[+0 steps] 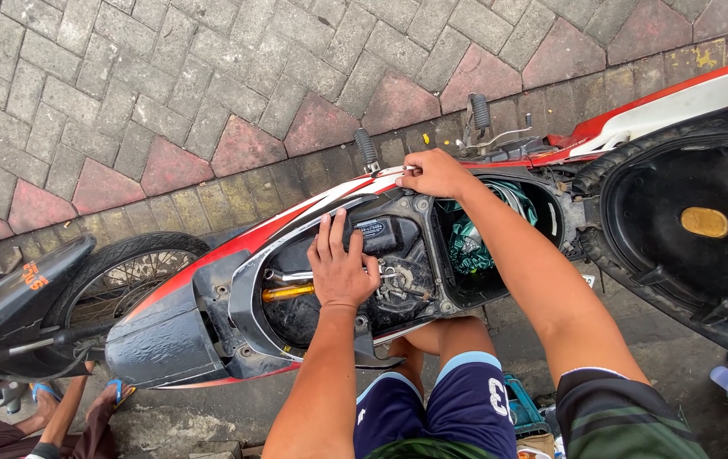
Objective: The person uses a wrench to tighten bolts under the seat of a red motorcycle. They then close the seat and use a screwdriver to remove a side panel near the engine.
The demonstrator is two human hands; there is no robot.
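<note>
Down over the opened motorbike (211,280), the left hand (340,268) lies flat with fingers spread on the black parts inside the frame beside a yellow shock spring (287,292), while the right hand (432,172) has its fingers closed on the red-and-white side panel's (330,200) edge above the storage box (487,246).

Outdoor roadside repair spot, prob. street-side bike workshop: grey and red paver sidewalk (211,76), concrete ground, red scooter (237,246) w/ seat (687,229) flipped up and body panels off, engine bay (364,280) exposed.
</note>
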